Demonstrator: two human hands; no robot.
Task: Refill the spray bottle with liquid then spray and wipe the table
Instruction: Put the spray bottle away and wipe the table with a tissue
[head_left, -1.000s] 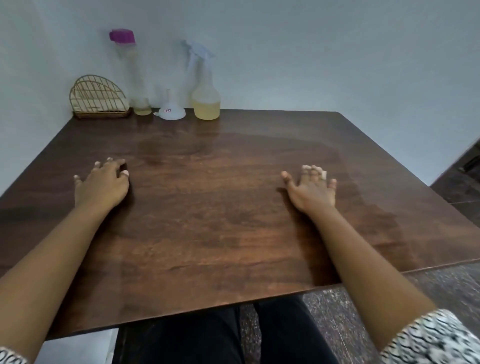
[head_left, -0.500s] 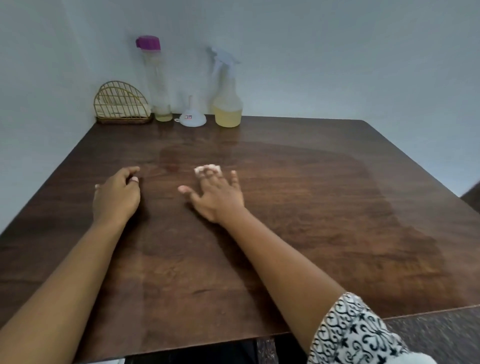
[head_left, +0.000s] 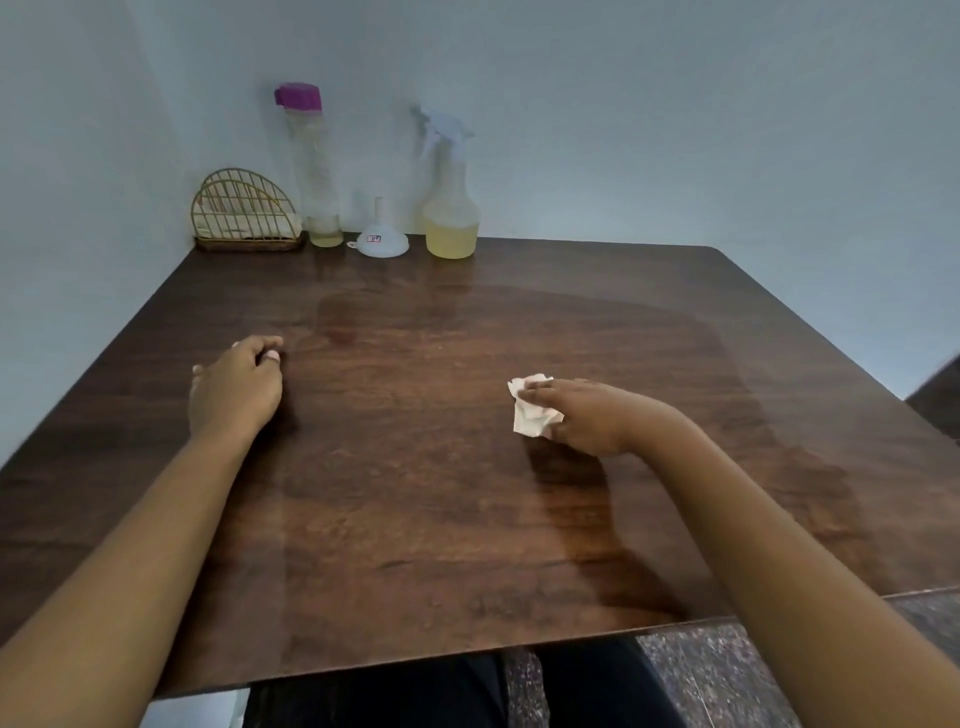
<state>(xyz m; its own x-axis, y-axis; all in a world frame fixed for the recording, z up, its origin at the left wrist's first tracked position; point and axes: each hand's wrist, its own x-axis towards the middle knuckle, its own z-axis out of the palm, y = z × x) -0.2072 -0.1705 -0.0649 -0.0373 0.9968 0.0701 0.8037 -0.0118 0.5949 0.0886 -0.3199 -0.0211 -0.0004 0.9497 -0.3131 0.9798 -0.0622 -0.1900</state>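
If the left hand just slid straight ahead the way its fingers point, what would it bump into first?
Probably nothing soon. The left hand lies on the table pointing toward the far wall; bare wood lies ahead. Eventually it might reach the tall bottle or the funnel, though depth is hard to judge.

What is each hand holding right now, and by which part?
The right hand grips a crumpled tissue by its right side, pressing it on the table. The left hand holds nothing.

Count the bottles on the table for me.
2. A tall bottle with a purple cap stands at the back left beside the wire holder; the spray bottle stands right of the funnel. None seems hidden.
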